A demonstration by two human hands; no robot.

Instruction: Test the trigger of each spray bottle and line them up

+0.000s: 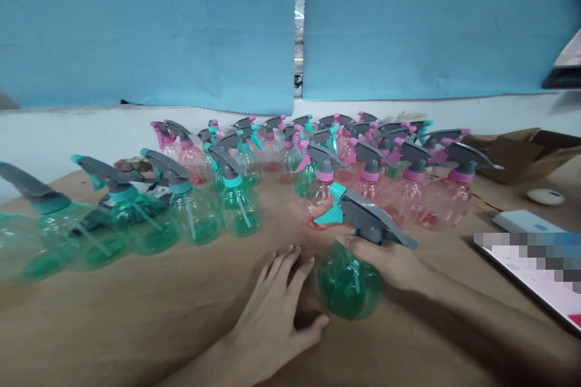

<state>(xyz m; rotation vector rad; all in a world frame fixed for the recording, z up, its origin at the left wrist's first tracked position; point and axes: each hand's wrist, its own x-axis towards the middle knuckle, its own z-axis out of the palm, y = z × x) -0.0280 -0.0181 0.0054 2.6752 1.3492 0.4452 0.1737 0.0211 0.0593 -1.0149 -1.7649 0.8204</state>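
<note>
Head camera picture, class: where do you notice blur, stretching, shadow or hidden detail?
In the head view, the bottles at the left edge look stretched and smeared; the green bottle in the right hand has soft edges; a dark shadow lies on the table beside the right forearm; square blocks hide part of the screen.

The left hand [276, 308] spreads palm down; the right hand [393, 259] grips.

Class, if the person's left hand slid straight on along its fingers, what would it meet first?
The left hand would probably meet the front-left pink bottle, though depth there is hard to judge.
</note>
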